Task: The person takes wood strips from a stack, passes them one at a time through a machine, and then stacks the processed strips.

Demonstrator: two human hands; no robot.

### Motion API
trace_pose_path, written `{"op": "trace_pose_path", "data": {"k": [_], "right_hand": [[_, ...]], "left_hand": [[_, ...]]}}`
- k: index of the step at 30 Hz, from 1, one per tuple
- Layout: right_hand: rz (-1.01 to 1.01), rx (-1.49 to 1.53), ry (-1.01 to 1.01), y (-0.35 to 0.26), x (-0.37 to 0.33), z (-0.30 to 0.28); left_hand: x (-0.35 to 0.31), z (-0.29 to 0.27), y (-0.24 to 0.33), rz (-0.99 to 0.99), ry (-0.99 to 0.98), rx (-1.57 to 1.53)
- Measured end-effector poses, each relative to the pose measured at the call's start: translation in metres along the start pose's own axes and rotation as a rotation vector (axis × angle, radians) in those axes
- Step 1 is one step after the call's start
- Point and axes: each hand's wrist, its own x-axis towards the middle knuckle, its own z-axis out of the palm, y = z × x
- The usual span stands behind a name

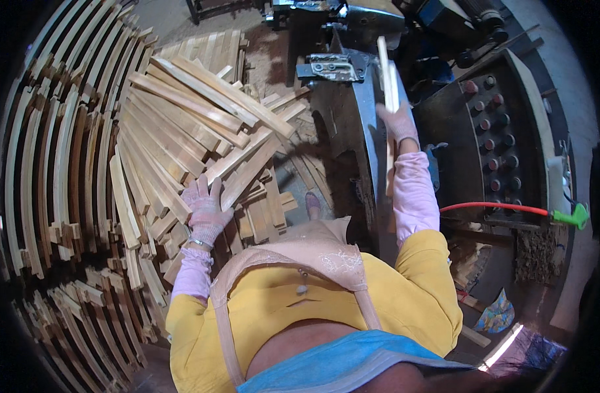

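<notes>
My left hand [207,211], in a pale knit glove, lies with spread fingers on the near end of a heap of wooden strips [175,141]. A loose strip [237,159] runs away from its fingertips. My right hand [399,123], also gloved, reaches far out over the metal bed of a machine [365,128]. Its fingers close around pale wooden strips [389,82] that stick out beyond the hand. More wood shows along the bed beside my right wrist. The grip's underside is hidden.
Tall stacks of wooden pieces [54,157] line the left side. A metal bracket [329,67] sits on the machine's far part. To the right stands a control panel with several buttons [494,144], and a red hose with a green nozzle [570,215] juts out near it.
</notes>
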Motion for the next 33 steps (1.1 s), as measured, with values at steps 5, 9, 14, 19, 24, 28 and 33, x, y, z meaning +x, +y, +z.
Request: {"op": "trace_pose_path", "data": {"k": [5, 9, 14, 19, 24, 28, 33], "right_hand": [[0.065, -0.422, 0.071, 0.047, -0.131, 0.011], [0.131, -0.532, 0.157, 0.094, -0.241, -0.003], [0.243, -0.399, 0.252, 0.069, -0.220, -0.018], [-0.033, 0.054, 0.514, 0.026, -0.052, -0.019], [-0.149, 0.324, 0.526, -0.037, 0.053, -0.014], [-0.353, 0.448, 0.483, -0.031, 0.079, 0.000], [-0.482, -0.107, 0.277, 0.043, -0.016, 0.021]], "left_hand": [[-0.008, 0.009, -0.010, -0.016, 0.050, -0.052], [-0.004, 0.010, -0.008, -0.024, -0.004, -0.059], [-0.003, 0.007, -0.005, -0.031, -0.033, -0.080], [-0.001, 0.009, 0.002, -0.068, 0.039, -0.095], [0.019, -0.003, 0.058, 0.030, 0.083, -0.282], [0.090, -0.011, 0.116, 0.242, 0.024, -0.420], [0.179, -0.007, 0.147, 0.313, -0.030, -0.002]]}}
